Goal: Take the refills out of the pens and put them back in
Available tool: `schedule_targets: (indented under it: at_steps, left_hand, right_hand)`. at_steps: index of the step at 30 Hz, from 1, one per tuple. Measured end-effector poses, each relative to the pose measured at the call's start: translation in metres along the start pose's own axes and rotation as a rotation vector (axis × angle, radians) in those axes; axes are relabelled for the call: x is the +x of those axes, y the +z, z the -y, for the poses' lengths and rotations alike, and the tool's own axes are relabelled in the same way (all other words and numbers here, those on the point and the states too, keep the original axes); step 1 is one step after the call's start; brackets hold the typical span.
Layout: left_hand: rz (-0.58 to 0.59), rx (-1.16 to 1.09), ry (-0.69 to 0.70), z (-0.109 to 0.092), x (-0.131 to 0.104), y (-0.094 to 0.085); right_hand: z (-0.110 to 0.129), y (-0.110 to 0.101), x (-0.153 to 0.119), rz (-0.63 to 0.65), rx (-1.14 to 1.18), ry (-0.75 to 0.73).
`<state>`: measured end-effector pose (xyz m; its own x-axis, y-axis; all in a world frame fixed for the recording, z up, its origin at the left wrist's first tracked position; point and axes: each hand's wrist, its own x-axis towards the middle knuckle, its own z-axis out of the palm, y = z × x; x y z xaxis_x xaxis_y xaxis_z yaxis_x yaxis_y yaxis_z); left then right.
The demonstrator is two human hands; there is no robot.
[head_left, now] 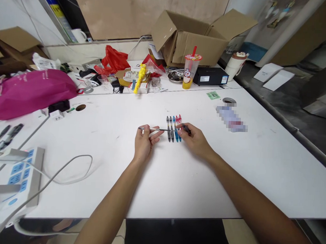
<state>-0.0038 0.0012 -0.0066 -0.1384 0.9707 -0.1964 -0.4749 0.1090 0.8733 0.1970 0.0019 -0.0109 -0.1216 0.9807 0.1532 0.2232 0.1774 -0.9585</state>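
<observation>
Forearms (116, 199): extend over the table (165, 187).
Left hand (143, 144): thumb and fingers clamped on one end of the rod (166, 130).
Right hand (196, 139): fingers closed on a dark pen part (188, 129), at the rod's opposite end.
Pens (169, 133): side-by-side row on the table, between the hands.
Cup (188, 71): yellow liquid (186, 85) at base; red straw (195, 50) through lid.
Carton (213, 48): flaps open; contents not visible.
Bag (34, 91): pink, at left; contents mostly hidden.

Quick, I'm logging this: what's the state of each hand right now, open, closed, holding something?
Left hand: closed, pinching a slim pen piece.
Right hand: closed, holding a dark pen piece.
</observation>
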Motion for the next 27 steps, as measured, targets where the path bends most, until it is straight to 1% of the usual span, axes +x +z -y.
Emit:
schedule_targets:
  at_steps: [3,9,12,16,18,23,27]
  left_hand:
    - [0.028,0.026,0.015,0.003,-0.003,0.002]
    - [0.037,0.055,0.015,0.003,-0.002,0.002]
    - [-0.008,0.067,0.026,-0.002,0.0,-0.001]
    - [-0.117,0.041,0.044,-0.01,0.004,-0.007]
    - [-0.136,0.037,0.051,-0.013,0.005,-0.01]
    - [-0.123,0.048,0.05,-0.014,0.005,-0.01]
    - [-0.076,0.061,0.043,-0.009,0.003,-0.006]
  right_hand:
    - [-0.001,0.006,-0.004,0.007,-0.049,0.035]
    - [-0.003,0.007,-0.004,-0.084,-0.059,0.058]
    - [-0.002,0.003,-0.002,-0.115,-0.057,0.031]
    - [-0.001,-0.003,0.0,-0.15,-0.049,0.016]
    - [-0.001,-0.005,0.001,-0.156,-0.054,0.015]
    - [0.001,-0.007,0.001,-0.146,-0.066,0.008]
    - [0.003,-0.004,0.0,-0.131,-0.063,0.019]
